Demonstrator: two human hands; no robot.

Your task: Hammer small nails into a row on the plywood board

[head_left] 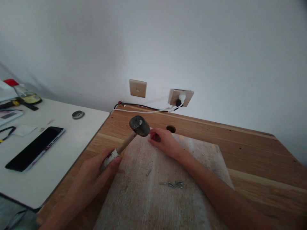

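Head view: mallet raised over the board

We clench our left hand (105, 161) round the mallet (134, 131); our right hand (164, 142) pinches something small on the board (153, 195). Loose nails (174, 184) lie nearby; a phone (35, 147) sits left.

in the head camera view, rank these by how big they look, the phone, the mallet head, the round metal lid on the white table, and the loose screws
1. phone, largest, though nearer the camera
2. mallet head
3. round metal lid, farther back, so unsure against the mallet head
4. loose screws, each smallest
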